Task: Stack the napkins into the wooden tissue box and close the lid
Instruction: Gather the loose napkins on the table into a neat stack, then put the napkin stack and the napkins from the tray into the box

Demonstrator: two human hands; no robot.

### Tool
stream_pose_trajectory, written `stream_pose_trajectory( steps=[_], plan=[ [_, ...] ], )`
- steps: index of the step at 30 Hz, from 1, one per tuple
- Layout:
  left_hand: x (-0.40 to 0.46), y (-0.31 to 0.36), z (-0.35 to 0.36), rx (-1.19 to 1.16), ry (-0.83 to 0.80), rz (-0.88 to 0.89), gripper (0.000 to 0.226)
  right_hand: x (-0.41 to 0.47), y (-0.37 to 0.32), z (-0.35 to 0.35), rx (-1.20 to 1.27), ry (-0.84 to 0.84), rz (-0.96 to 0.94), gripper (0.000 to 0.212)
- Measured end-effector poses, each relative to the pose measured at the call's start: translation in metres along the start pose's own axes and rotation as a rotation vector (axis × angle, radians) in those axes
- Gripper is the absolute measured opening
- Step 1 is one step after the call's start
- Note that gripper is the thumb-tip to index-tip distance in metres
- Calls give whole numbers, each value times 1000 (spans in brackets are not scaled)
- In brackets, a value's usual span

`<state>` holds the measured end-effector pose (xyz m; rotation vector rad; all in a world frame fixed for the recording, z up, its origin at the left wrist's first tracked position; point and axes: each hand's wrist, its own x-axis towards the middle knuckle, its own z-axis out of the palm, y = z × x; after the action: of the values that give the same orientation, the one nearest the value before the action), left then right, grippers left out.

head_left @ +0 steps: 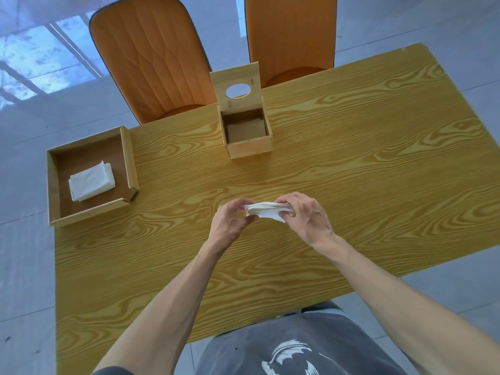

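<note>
Above open table (351, 158), hands-held napkins (266, 209)

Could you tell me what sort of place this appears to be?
Probably a dining area: a wood-grain table, two orange upholstered chairs tucked against its far side, and a glossy tiled floor.

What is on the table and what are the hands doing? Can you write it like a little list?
table: wooden table
left hand: left hand grips one end of the napkin stack
right hand: right hand grips the other end
box: wooden tissue box, no napkins inside
lid: lid standing open, with a round hole
tray: tray on the left side, holding more napkins
behind: two orange chairs
</note>
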<state>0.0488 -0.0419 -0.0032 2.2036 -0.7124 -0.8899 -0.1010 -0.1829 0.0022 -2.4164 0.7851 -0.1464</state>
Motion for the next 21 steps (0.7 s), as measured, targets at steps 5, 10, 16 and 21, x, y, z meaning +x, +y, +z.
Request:
stream_pose_trajectory(
  steps=[5,10,16,21],
  plan=[
    [-2,-6,3,55,28,81,31,-8,11,2,-6,-9,34,32],
    [-3,-3,3,81,81,134,22,-9,13,1,24,60,-6,24],
    [-2,-8,5,53,15,60,21,-7,15,3,72,-7,35,24],
    [4,1,-2,-89,6,-44,19,5,17,0,132,-32,151,23]
  ],
)
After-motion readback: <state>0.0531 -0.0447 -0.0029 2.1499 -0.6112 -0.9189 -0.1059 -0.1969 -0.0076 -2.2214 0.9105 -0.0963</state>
